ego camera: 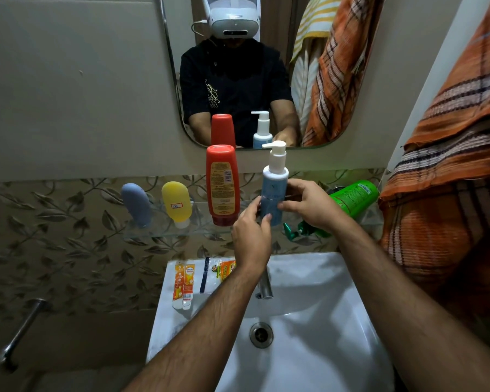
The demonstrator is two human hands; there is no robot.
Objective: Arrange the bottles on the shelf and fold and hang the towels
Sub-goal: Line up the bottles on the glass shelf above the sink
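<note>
Glass shelf (164, 232) above white sink (337, 306), both hands' fingers (266, 219) holding pump bottle (275, 190)

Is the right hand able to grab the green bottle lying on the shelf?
Probably yes, but not right now. The green bottle lies just behind the right hand with nothing between them. That hand is busy holding the blue pump bottle together with the left hand, so it must let go first.

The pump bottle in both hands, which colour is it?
Blue pump bottle with white pump, head view.
</note>
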